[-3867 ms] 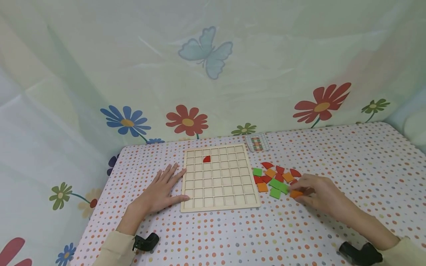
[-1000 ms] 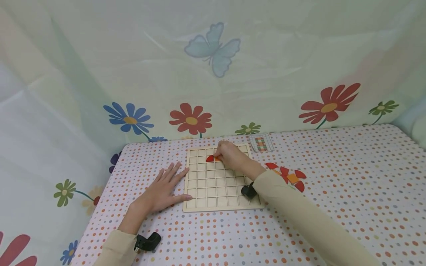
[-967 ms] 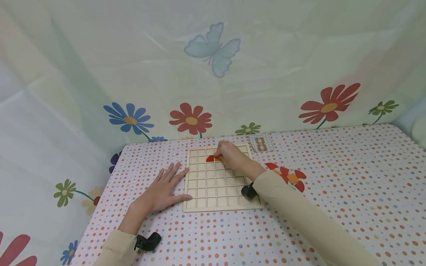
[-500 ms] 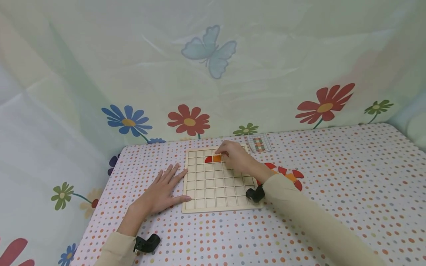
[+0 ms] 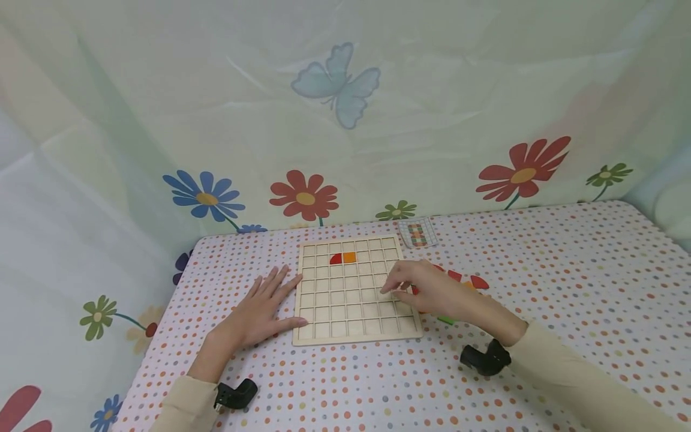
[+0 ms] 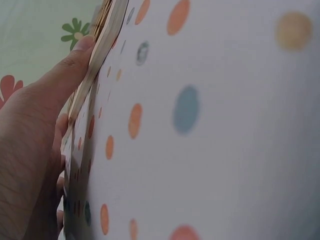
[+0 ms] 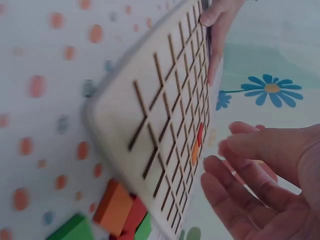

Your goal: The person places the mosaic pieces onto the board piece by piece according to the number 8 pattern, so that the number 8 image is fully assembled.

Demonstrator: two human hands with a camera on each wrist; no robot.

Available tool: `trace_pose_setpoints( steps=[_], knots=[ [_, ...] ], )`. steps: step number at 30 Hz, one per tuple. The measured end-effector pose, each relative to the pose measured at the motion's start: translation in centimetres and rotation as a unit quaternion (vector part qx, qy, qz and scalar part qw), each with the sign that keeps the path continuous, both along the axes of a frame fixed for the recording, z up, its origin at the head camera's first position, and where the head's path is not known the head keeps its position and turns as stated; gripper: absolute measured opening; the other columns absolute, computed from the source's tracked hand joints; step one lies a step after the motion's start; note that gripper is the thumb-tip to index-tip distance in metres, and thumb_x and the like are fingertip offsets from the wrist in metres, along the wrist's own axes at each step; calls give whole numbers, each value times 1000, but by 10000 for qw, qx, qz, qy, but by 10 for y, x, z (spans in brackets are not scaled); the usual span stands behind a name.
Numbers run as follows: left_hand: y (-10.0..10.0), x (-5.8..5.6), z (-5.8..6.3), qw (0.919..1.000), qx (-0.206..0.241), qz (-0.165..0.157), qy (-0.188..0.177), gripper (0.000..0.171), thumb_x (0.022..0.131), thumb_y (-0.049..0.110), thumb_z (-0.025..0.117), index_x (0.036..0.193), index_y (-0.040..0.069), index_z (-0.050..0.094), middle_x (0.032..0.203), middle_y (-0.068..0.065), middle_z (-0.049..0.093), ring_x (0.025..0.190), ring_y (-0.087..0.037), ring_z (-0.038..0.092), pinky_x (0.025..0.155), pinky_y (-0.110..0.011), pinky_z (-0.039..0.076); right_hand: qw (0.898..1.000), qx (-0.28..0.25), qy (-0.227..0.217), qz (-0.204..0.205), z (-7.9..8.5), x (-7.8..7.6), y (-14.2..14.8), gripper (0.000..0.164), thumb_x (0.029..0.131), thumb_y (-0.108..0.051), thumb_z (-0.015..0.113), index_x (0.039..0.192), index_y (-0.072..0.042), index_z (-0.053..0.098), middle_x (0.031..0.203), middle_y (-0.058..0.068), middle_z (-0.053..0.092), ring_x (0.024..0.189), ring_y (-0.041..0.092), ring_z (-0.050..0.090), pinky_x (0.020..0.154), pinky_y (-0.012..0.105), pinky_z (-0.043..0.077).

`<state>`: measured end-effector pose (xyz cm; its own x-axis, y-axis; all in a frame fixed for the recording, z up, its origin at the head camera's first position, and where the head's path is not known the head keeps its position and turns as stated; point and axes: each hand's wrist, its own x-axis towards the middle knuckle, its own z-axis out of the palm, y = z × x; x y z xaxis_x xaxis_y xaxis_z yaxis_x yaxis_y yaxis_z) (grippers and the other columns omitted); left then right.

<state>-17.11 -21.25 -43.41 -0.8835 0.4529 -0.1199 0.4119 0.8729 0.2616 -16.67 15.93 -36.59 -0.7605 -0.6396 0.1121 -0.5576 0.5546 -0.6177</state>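
Observation:
A wooden grid board [image 5: 352, 295] lies on the dotted tablecloth. In one of its upper cells sits a red quarter-circle tile [image 5: 336, 259], and an orange square tile [image 5: 349, 257] fills the cell to its right. My left hand [image 5: 263, 307] lies spread at the board's left edge, thumb and fingertips touching the frame. Above the board's right side hovers my right hand [image 5: 426, 289], fingers loosely bent, with nothing between thumb and fingertips in the right wrist view. It partly hides the loose tiles beyond the board's right edge.
Loose red tiles [image 5: 479, 282], a green tile [image 5: 446, 320] and an orange tile [image 7: 114, 207] lie right of the board. A small pattern card [image 5: 417, 233] rests behind the board's upper right corner. A floral cloth [image 5: 345, 150] hangs along the table's back edge.
My right hand brought an orange square tile from the pile to the board and released it beside the red one. It has since drawn back rightward and nearer. My left hand stays put.

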Motion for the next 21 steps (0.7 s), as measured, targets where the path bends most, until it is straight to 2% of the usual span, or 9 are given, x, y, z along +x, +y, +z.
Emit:
trace_pose_setpoints(
  steps=[3,10,16,18,21],
  knots=[
    [0,0,0,10000,24,-20,-29,96,94,74,56,169,23,24,176,-10,9,162,-33,3,130,-58,6,9999,98,82,-105,6,13,19,18,91,1,78,102,-12,81,104,-6,70,93,15,64,77,32,58],
    [-1,0,0,10000,-6,-40,-32,96,94,75,56,169,24,23,176,-9,7,162,-33,2,130,-57,5,9932,168,401,-1080,19,27,70,27,83,-2,87,106,-15,82,103,-5,74,94,18,67,78,35,63],
    [-1,-2,-1,10000,-42,-41,44,96,94,76,55,169,25,24,176,-9,8,162,-32,3,130,-56,5,9779,268,890,-1871,9,30,103,36,79,-1,90,112,-1,77,107,10,74,90,27,71,75,33,64],
    [-1,-2,-1,10000,-46,-43,60,96,94,76,55,169,24,24,176,-9,8,162,-32,3,130,-56,5,9741,263,832,-2084,4,29,110,36,80,1,88,113,4,75,106,15,73,89,31,72,73,33,64],
    [-1,-1,-1,10000,-34,-24,43,96,94,75,55,169,24,23,176,-9,8,162,-32,3,130,-56,4,9723,296,422,-2278,-4,27,115,36,82,-1,87,114,8,73,104,17,72,89,33,71,72,34,64]
  ],
)
